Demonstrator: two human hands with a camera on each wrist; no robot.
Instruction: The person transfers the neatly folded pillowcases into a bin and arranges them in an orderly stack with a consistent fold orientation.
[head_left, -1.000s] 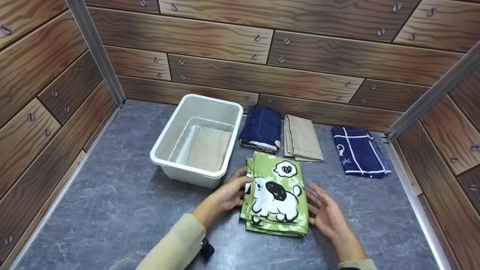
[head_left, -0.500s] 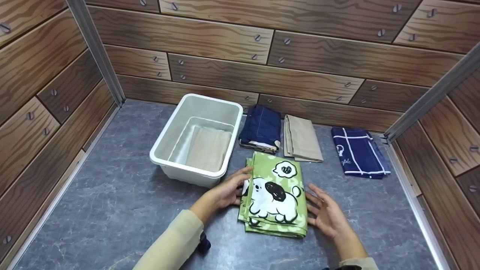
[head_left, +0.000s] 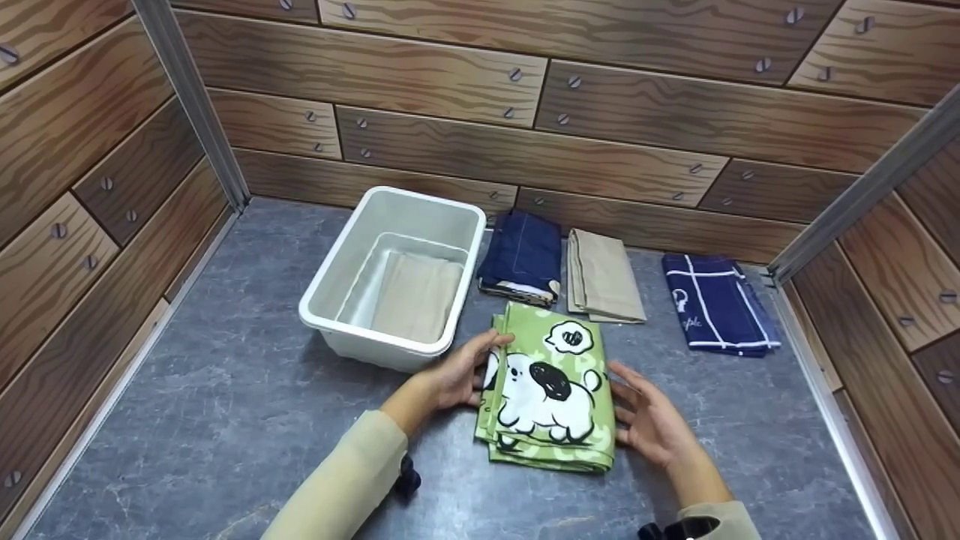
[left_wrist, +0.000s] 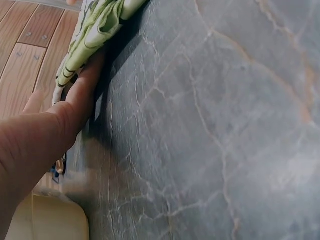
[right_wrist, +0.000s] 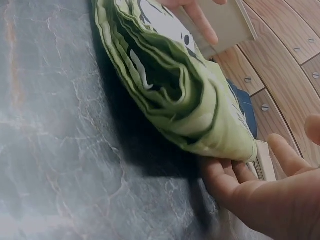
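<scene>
A folded green cloth (head_left: 547, 405) printed with a white cartoon dog is between the two hands. At its left edge, my left hand (head_left: 457, 379) has fingers under the cloth (left_wrist: 102, 30), and the thumb stands above it. My right hand (head_left: 654, 424) is at the opposite edge. In the right wrist view its fingers (right_wrist: 220, 177) reach beneath the cloth's underside, the thumb raised apart from it. The folds (right_wrist: 175, 95) are loose at the near end, and a dark shadow lies below. The cloth hides the tips of several fingers.
A white tub (head_left: 375, 337) stands left of the cloth, with a folded beige cloth (head_left: 420, 296) inside. Behind are a navy folded cloth (head_left: 523, 255) and another beige one (head_left: 606, 274). A navy cloth with white lines (head_left: 720, 304) lies far right. Wood-patterned walls (head_left: 442, 82) enclose the table.
The green cloth has shifted very slightly left. My left hand's upper digit has moved up along its edge and reaches over it. The tub and other cloths have stayed in place.
</scene>
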